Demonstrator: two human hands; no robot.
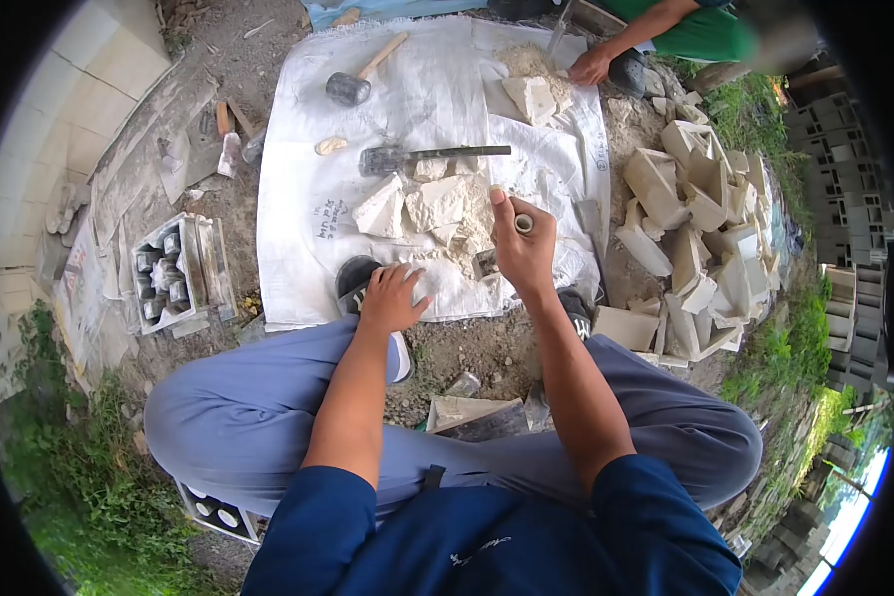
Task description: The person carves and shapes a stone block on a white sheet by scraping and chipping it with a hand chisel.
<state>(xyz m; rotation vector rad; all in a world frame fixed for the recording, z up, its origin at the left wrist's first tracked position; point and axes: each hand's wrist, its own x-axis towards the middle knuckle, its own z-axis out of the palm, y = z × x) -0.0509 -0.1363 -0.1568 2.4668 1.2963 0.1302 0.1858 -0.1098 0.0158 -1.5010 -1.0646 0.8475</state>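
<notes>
My right hand (524, 243) is wrapped round a round-handled tool (523, 224), its handle end facing up. A grey metal piece (485, 263) shows beside the fist, perhaps the tool's head. My left hand (394, 298) lies with fingers spread at the near edge of the white sack sheet (303, 189), beside my dark sandal (356, 276). Ahead of both hands are broken cream-coloured chunks (435, 205) with crumbs and powder. A dark-handled hammer (447, 154) lies just beyond them. Farther off rests a mallet (350, 89) with a wooden handle.
Another person's hand (591, 67) is at the far right of the sheet, near a broken chunk (531, 99). Broken cream slabs (700, 219) are piled on the right. On the left stands a crate (174, 313) of grey pieces. A white box (467, 409) sits between my legs.
</notes>
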